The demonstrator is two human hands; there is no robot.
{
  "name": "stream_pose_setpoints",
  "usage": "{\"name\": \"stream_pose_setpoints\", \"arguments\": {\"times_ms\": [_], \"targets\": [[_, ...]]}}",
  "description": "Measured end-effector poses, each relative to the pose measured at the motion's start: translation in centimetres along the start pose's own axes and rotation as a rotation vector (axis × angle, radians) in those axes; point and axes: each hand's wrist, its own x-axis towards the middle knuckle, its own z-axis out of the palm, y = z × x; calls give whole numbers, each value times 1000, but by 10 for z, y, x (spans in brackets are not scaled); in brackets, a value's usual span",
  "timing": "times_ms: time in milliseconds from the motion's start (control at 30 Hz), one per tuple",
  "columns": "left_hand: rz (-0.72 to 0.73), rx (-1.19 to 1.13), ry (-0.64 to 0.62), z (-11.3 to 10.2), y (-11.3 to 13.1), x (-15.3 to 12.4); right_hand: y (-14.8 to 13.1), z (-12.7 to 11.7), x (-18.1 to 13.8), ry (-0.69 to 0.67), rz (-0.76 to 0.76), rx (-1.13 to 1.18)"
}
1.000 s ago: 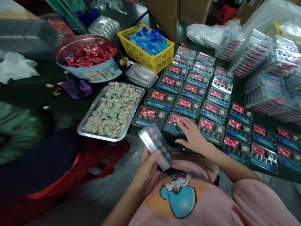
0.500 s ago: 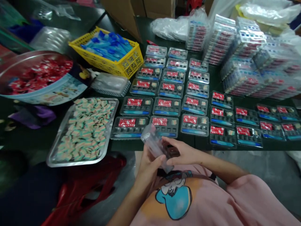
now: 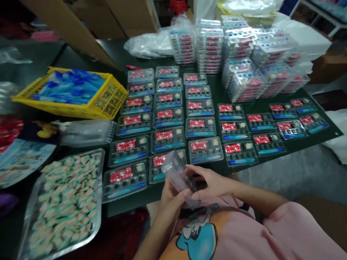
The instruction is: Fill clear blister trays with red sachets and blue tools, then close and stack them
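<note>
Close to my body, a clear plastic case (image 3: 176, 172) stands tilted on its edge between my two hands. My left hand (image 3: 173, 198) wraps round its lower left side, thumb on the near face. From the right, my right hand (image 3: 213, 183) grips the same case, its fingers curled over the far side and thumb below. Whether it is one case or several nested ones, I cannot tell. Just beyond are rows of plastic trays; one filled tray (image 3: 206, 149) carries a red patterned packet, a blue pen and a small striped block. The held case partly hides another tray (image 3: 157, 161).
At the left, a metal tray (image 3: 101, 187) bears many small striped blocks. Behind it sit a yellow basket (image 3: 115, 99) of blue pens and a pile of clear plastic lids or trays (image 3: 84, 133). Stacks of packed cases (image 3: 245, 85) rise at the back right.
The view has turned to the right, so the table's things appear shifted left. Both hands keep their grip on the clear case, nearly unchanged.
</note>
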Motion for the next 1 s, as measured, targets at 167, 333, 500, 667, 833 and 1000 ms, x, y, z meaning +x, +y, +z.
{"name": "stream_pose_setpoints", "arguments": {"times_ms": [167,333,500,667,833,1000], "targets": [[-54,28,-48,14,2,12,6,-13,-12,50,-22,76],[-91,82,-94,28,0,22,3,-26,-26,92,-32,-10],[-93,-29,-155,45,6,41,-14,-71,-39,155,-132,83],[-98,-95,-233,74,18,61,-42,-119,-51,365,-135,-293],[-144,-169,-268,97,5,80,-59,-175,-54,500,-154,-705],[-185,-234,-375,91,-8,114,-40,-278,-53,663,-115,-1112]]}}
